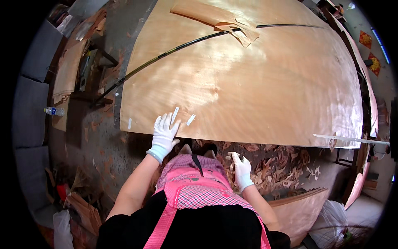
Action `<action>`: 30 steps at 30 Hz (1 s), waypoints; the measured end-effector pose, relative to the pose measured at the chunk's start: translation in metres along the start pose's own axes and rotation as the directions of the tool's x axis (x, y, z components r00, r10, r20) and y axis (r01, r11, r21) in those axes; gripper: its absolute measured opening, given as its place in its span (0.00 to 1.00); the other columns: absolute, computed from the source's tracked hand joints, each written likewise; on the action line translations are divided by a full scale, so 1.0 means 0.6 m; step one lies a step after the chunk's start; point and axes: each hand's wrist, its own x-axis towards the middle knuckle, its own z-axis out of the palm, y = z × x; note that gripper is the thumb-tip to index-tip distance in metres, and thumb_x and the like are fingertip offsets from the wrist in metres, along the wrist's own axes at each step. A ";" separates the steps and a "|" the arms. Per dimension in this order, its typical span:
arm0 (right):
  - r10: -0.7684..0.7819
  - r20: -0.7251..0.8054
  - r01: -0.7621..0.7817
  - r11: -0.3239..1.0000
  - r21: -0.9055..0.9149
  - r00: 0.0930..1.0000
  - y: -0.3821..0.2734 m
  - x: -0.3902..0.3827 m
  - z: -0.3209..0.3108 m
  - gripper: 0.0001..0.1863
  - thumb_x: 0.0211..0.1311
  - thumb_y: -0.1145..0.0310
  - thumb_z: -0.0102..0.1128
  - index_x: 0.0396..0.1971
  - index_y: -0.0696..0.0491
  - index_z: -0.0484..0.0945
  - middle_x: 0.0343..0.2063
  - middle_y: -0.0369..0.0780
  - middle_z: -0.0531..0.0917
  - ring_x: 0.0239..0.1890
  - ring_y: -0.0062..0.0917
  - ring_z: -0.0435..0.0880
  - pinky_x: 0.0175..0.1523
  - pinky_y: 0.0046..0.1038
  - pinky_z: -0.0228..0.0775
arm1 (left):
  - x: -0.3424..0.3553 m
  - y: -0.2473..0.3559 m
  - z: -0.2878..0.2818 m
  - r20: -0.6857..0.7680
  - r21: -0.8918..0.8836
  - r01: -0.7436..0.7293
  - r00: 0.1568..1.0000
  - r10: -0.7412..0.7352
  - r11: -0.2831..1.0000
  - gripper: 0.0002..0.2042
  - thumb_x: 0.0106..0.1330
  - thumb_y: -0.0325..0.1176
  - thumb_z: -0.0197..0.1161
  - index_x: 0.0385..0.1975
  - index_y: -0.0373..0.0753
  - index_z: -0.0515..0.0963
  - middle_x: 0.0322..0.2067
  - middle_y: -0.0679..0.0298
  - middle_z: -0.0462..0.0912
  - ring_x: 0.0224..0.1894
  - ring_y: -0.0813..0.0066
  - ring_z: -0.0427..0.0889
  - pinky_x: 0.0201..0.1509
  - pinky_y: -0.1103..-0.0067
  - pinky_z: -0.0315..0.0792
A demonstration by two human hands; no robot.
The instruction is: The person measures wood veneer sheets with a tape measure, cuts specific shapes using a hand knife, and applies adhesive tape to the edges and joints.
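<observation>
My left hand [164, 135], in a white glove, lies with its fingers stretched out on a large pale wood veneer sheet [265, 91] at its near edge. Short white tape strips [175, 115] are stuck to the sheet by the fingertips, and another strip [129, 123] lies left of the hand. Beside my waist, off the sheet, my right hand [241, 170] is also gloved and its fingers are curled closed. Something small and dark shows near its thumb, too small to name.
A long dark pole [166, 54] crosses the sheet and overhangs its left side. Loose veneer pieces [207, 14] lie at the far edge. Veneer scraps [269, 174] litter the floor, with stacked veneer [300, 211] at lower right. A plastic bottle [54, 111] is at left.
</observation>
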 end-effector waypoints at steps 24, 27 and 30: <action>0.104 -0.429 0.130 0.867 0.482 0.897 -0.172 0.211 -0.068 0.29 0.58 0.38 0.64 0.37 0.52 0.76 0.26 0.39 0.81 0.15 0.22 0.67 0.18 0.26 0.56 | 0.298 -0.116 -0.106 -0.356 -0.197 -0.223 0.924 0.143 0.955 0.08 0.54 0.35 0.67 0.31 0.41 0.80 0.50 0.57 0.80 0.60 0.58 0.71 0.72 0.58 0.54; 0.180 -0.570 0.131 0.878 0.461 0.802 -0.182 0.231 -0.061 0.19 0.63 0.50 0.65 0.37 0.52 0.74 0.21 0.39 0.75 0.14 0.25 0.66 0.18 0.27 0.57 | 0.347 -0.163 -0.101 -0.500 -0.261 -0.089 0.864 -0.055 0.961 0.19 0.54 0.36 0.68 0.46 0.39 0.77 0.52 0.54 0.77 0.58 0.52 0.71 0.67 0.62 0.60; 0.131 -0.637 0.233 0.860 0.454 0.759 -0.229 0.208 -0.029 0.18 0.64 0.54 0.64 0.38 0.52 0.72 0.21 0.36 0.73 0.15 0.22 0.69 0.18 0.26 0.60 | 0.406 -0.242 -0.106 -0.418 -0.309 0.101 0.879 -0.231 0.946 0.21 0.55 0.40 0.68 0.48 0.38 0.78 0.49 0.52 0.80 0.54 0.53 0.74 0.65 0.63 0.63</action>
